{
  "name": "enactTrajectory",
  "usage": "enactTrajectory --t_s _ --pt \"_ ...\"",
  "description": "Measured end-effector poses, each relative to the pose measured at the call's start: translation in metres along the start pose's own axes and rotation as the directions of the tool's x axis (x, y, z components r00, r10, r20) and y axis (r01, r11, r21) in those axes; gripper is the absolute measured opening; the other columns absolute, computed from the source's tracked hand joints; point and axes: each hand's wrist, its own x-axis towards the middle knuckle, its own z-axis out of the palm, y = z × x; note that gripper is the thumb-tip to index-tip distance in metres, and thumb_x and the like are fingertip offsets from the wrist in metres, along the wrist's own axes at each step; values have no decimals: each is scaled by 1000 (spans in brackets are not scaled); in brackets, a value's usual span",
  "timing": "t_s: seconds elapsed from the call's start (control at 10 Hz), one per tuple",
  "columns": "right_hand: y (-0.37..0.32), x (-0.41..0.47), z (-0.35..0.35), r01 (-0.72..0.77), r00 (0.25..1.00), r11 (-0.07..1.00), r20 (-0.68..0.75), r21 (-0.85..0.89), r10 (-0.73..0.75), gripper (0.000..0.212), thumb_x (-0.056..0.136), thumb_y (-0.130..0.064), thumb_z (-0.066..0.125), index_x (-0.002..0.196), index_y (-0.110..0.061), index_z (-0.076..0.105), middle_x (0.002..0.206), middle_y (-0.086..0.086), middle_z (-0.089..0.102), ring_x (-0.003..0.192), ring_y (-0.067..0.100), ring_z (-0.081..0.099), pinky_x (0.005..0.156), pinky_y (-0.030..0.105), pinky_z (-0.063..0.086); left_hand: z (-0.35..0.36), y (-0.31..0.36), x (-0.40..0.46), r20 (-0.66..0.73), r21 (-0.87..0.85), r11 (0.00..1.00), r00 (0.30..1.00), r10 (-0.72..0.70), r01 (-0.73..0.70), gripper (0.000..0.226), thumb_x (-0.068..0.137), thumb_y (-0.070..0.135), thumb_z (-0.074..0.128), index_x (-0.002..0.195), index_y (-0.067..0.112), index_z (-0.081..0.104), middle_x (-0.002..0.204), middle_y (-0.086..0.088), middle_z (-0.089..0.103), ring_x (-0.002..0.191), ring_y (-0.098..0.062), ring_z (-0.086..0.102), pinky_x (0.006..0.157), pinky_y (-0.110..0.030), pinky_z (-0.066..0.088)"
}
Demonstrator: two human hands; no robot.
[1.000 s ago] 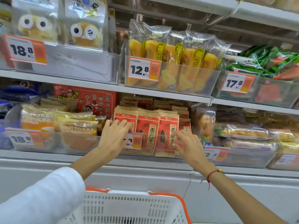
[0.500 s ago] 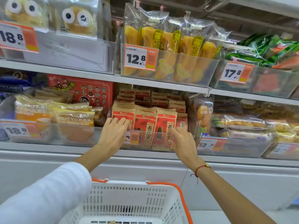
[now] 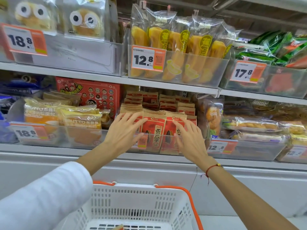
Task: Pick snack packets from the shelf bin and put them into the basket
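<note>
Both hands are being held up in front of a clear shelf bin (image 3: pixel 196 147), side by side and apart from each other. The left hand (image 3: pixel 123 134) is being spread with its fingers straight over the front of the leftmost red-and-brown snack packets (image 3: pixel 155 128); nothing is being gripped by it. The right hand (image 3: pixel 191 138) is likewise being held with its fingers extended and fanned against the packet on the right of the row, and no packet is being pinched. Whether the fingertips are actually being pressed onto the wrappers cannot be told. The packets are being kept upright in rows inside the bin, directly behind and between the two hands. A white basket (image 3: pixel 137 201) with an orange handle is being carried below the forearms, nearer the body. A white sleeve (image 3: pixel 43 195) is being worn on the left arm, and a red string bracelet (image 3: pixel 212 168) on the right wrist.
</note>
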Motion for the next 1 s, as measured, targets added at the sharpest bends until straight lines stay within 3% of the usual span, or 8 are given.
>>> enactTrajectory --t_s 0.1,0.2,0.3,0.5,0.7,1.0 --pt "-3 15 1 1 998 999 65 -45 2 48 100 -32 47 146 -23 41 146 8 43 134 27 38 108 42 32 0 3 11 71 51 999 997 -6 2 55 89 50 60 136 22 55 134 -7 57 113 -27 57 91 -43 47" --pt "-4 34 4 -20 991 997 129 -70 29 50 101 -36 43 150 -28 33 147 7 38 130 27 37 103 42 38 1 7 29 165 91 994 984 -74 60 57 100 53 33 150 27 30 147 -3 38 125 -25 42 99 -41 38" --pt "-4 50 7 -65 971 996 227 -52 76 50 102 -37 39 151 -31 28 149 7 32 133 27 32 105 43 37 1 9 46 220 152 986 970 -100 67 58 101 55 27 150 25 26 151 -5 27 131 -25 33 100 -40 35" --pt "-4 64 0 -24 922 993 381 -115 66 55 102 -37 39 153 -30 22 149 11 30 132 32 31 106 46 36 3 15 57 335 298 954 934 -124 20 66 97 59 37 150 21 25 155 -9 18 137 -26 27 101 -40 34" --pt "-9 53 -21 12 877 989 477 -148 60 56 102 -36 39 154 -26 18 157 10 19 139 32 25 110 47 30 -14 21 49 358 254 966 924 -136 44 63 100 52 38 153 25 18 156 -9 19 139 -27 26 106 -41 32" --pt "-21 33 -53 4 877 996 479 -90 40 53 102 -37 41 151 -23 29 154 9 30 139 30 30 111 48 32 -37 26 34 347 202 979 932 -104 34 55 103 44 32 153 25 18 151 -6 30 134 -24 34 105 -38 34"
